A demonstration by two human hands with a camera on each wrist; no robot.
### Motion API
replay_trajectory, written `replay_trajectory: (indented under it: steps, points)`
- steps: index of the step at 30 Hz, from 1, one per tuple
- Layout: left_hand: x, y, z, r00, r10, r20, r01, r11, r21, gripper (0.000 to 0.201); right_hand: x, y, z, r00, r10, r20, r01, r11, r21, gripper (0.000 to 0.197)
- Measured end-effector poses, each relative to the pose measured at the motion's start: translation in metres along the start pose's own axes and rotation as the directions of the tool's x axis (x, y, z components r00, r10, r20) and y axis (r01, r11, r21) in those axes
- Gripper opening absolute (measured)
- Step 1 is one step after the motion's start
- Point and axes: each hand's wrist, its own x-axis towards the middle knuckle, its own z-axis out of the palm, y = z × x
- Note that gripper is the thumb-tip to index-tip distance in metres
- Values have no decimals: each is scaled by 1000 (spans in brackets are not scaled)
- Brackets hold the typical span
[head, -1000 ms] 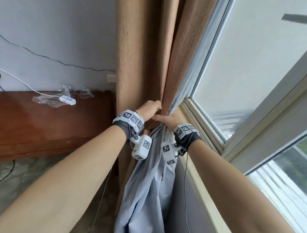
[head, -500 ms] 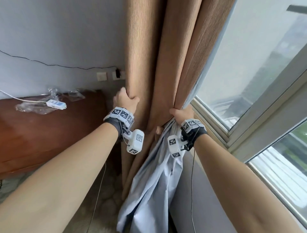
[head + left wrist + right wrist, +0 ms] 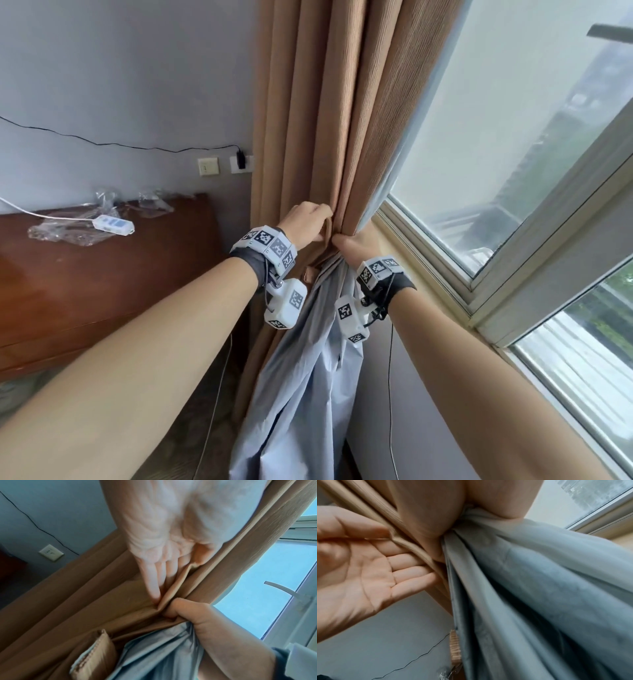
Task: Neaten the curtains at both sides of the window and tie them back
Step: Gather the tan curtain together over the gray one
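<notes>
A tan pleated curtain (image 3: 325, 120) hangs at the window's left edge, and its grey-blue lining (image 3: 308, 377) spills out below. My right hand (image 3: 359, 243) grips the gathered curtain at sill height, thumb across the front (image 3: 185, 604). My left hand (image 3: 308, 219) is right beside it and pinches one tan fold between thumb and straight fingers (image 3: 152, 582), pressed against the bunch. The right wrist view shows the same fold caught by the left hand (image 3: 368, 568). A tan stitched strap end (image 3: 92, 655) hangs loose just below both hands.
The window pane (image 3: 496, 137) and its sill (image 3: 428, 274) lie to the right, with a window handle (image 3: 283, 589). A brown wooden desk (image 3: 85, 274) at the left carries a white switch box (image 3: 113, 224) and plastic wrap. A wall socket (image 3: 241, 162) holds a black plug.
Half a second ago my left hand held the curtain's left edge, apart from the right hand. It has since carried the folds rightward and meets the right hand, which keeps its grip.
</notes>
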Motion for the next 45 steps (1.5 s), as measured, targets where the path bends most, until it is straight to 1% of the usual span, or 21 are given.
replay_trajectory:
  steps: [1,3,6,9,11,12,15,17,19,20,21,23,25,26,28,30,34,38,41,43,45]
  points:
    - [2,2,3,1000,-17,22,19,998,-67,36,1,-1,-2,999,-24,26,24,1000,8,31]
    - [1,7,9,999,-28,30,30,996,-86,32,3,-3,-9,996,-60,71,55,996,69,31]
    - [0,13,16,998,-43,40,45,998,-38,44,9,5,-11,990,-51,129,30,987,160,49]
    - [7,17,20,989,-70,131,79,995,-61,31,12,7,-12,999,22,-30,-20,997,71,38]
    - [19,10,18,991,-87,103,99,988,-120,35,14,11,-17,989,104,-107,-107,994,-18,27]
    - [27,5,16,991,-109,77,119,983,-138,36,17,14,-21,986,121,-115,-127,991,-41,28]
    - [58,-15,3,987,-122,-107,111,988,-107,24,25,20,-33,980,185,-66,-188,981,-39,46]
    - [85,-24,-11,985,-129,-112,122,991,-62,54,28,22,-38,972,226,-57,-225,974,32,46]
    - [109,-32,-19,996,-92,21,92,996,-7,84,29,24,-40,954,297,-41,-289,947,136,45]
    - [115,-32,-21,991,-60,116,59,998,13,92,30,30,-41,940,339,-31,-331,930,159,47]
    - [120,-32,-22,979,-34,201,31,999,16,91,31,33,-41,928,370,-32,-362,920,150,49]
    - [129,-34,-26,950,9,312,-11,1000,6,68,30,37,-40,916,395,-70,-382,913,145,51]
    - [138,-38,-31,960,66,273,-78,996,35,32,28,28,-36,901,397,-172,-374,915,152,43]
    - [144,-42,-33,972,109,208,-129,988,85,25,28,24,-34,892,395,-222,-371,918,143,36]
    - [152,-52,-40,979,183,88,-196,966,169,38,28,18,-28,867,381,-321,-367,924,104,29]
    - [152,-56,-44,970,230,81,-241,952,189,42,30,13,-21,843,337,-419,-354,934,38,26]
    - [128,-48,-49,921,288,261,-338,925,172,35,35,7,2,773,321,-548,-417,907,-56,35]
    - [120,-42,-48,882,288,373,-350,931,107,54,42,-1,22,769,279,-576,-403,910,-97,55]
    - [111,-31,-48,862,295,412,-395,900,182,50,41,-5,31,755,254,-604,-392,914,-106,54]
    - [112,-31,-47,872,280,402,-406,872,272,48,39,-5,32,752,254,-608,-406,905,-123,51]
    - [119,-37,-50,919,259,297,-354,872,337,45,36,-7,29,748,297,-593,-441,891,-109,46]
